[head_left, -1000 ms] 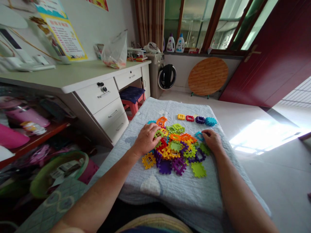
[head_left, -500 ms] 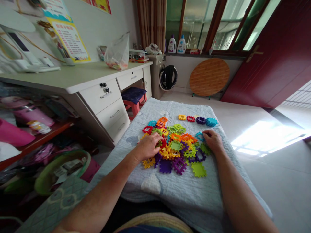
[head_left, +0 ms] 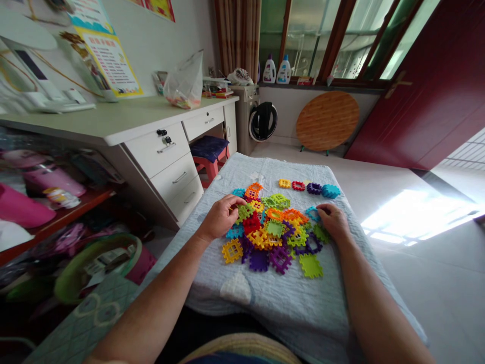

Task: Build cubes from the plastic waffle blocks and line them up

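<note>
On pale cloth (head_left: 288, 303), right hand (head_left: 334, 219) pinches blue tile (head_left: 311, 214) at right edge of pile (head_left: 275, 228); left hand (head_left: 220, 218) at green tile (head_left: 244, 213), can't tell if gripping. Tiles look light, stiff; I'd pinch notched rims.

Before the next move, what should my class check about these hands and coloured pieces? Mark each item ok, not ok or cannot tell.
1. Left hand at a green piece on the pile's left side: ok.
2. Right hand beside a light-blue piece: ok.
3. Both grips firm: cannot tell.
4. Pile spread without overlaps: not ok, several pieces overlap.
5. Far row of pieces apart from the pile: ok.
</note>
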Action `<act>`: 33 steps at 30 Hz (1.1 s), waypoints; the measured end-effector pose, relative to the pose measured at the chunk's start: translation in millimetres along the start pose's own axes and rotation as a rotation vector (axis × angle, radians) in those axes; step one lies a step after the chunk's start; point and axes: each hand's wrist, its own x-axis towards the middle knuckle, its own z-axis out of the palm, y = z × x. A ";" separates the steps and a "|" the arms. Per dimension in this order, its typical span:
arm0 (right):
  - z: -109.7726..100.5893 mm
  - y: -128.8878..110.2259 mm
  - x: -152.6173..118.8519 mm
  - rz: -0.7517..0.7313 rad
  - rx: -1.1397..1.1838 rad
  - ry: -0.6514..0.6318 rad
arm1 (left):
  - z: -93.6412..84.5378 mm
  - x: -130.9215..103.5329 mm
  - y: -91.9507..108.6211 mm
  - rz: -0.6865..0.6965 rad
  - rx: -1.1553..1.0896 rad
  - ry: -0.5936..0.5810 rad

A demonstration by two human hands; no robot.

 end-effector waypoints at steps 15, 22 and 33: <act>0.0 1.6 -1.4 -0.001 -0.009 0.005 | 0.5 40.6 -20.6 0.142 0.291 -0.279; 0.0 0.6 -1.1 -0.012 -0.022 0.002 | -11.2 44.3 -13.0 0.293 0.518 -0.587; 0.0 2.6 -0.8 -0.008 -0.029 -0.006 | 0.0 54.4 -14.0 0.365 0.522 -0.593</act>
